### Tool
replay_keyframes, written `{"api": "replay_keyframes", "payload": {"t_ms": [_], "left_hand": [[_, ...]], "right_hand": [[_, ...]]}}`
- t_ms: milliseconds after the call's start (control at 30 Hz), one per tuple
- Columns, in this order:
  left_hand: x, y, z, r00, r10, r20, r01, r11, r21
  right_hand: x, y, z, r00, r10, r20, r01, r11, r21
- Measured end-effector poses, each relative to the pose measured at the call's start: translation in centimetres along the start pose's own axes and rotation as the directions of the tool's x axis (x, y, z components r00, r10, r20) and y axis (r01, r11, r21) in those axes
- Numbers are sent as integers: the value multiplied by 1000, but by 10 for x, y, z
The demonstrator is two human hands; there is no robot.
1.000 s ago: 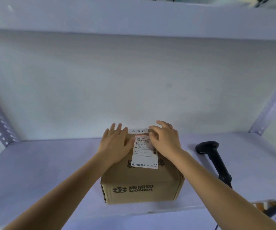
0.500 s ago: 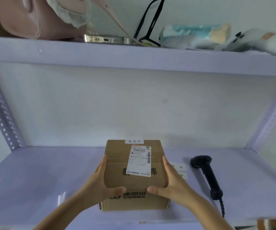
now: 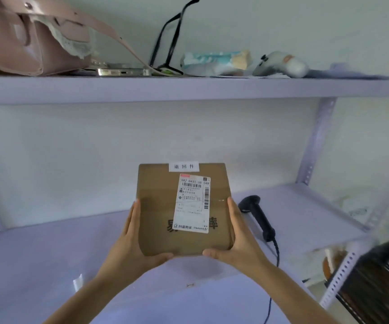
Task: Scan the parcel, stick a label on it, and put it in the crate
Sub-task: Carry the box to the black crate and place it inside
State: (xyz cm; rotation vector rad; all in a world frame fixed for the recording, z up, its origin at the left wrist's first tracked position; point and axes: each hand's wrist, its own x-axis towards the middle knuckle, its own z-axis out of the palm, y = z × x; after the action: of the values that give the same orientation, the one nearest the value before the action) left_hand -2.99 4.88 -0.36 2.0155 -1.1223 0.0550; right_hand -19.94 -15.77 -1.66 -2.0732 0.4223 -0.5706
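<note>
step: carry to crate | box (image 3: pixel 163 220) lifted off shelf (image 3: pixel 36 253), label (image 3: pixel 183 166) on far edge | left hand (image 3: pixel 130 249), right hand (image 3: pixel 240 239) clasp box sides | next: swing right and down to crate (image 3: pixel 376 284), likely

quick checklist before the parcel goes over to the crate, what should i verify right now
1. Grip: left hand and right hand clamp opposite sides of the parcel, thumbs on its near edge: ok.
2. Small white label stuck at the far edge of the top: ok.
3. Shipping label lies flat on the top: ok.
4. Scanner lies on the shelf to the right, clear of the hands; its cable hangs over the front edge, so pass above it: ok.
5. Black crate at lower right, only partly in view; free space inside: cannot tell.
6. Parcel scanned: cannot tell.
</note>
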Motion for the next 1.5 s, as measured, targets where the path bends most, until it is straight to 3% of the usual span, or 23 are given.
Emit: {"api": "replay_keyframes", "payload": {"t_ms": [200, 333, 633, 833, 1033, 1300, 1500], "left_hand": [[0, 48, 37, 978, 179, 109, -174, 983, -52], [-4, 91, 85, 930, 312, 195, -276, 942, -189], [-22, 211, 197, 743, 565, 360, -368, 793, -486], [-42, 279, 259, 592, 697, 406, -398, 690, -604], [-59, 328, 320, 524, 732, 435, -380, 658, -650], [-60, 405, 424, 516, 732, 444, -361, 656, -663], [-51, 485, 499, 551, 711, 437, -335, 668, -664]], "right_hand": [[-76, -3, -43, 959, 10, -284, -41, 994, -105], [-139, 5, -84, 898, 33, -439, -135, 969, -205], [-283, 16, -163, 672, 131, -729, -414, 882, -223], [-353, 22, -199, 564, 115, -818, -530, 809, -252], [-397, 46, -240, 495, 135, -858, -581, 786, -211], [-435, 113, -336, 471, 143, -870, -600, 776, -197], [-461, 159, -443, 506, 128, -853, -575, 787, -223]]}}
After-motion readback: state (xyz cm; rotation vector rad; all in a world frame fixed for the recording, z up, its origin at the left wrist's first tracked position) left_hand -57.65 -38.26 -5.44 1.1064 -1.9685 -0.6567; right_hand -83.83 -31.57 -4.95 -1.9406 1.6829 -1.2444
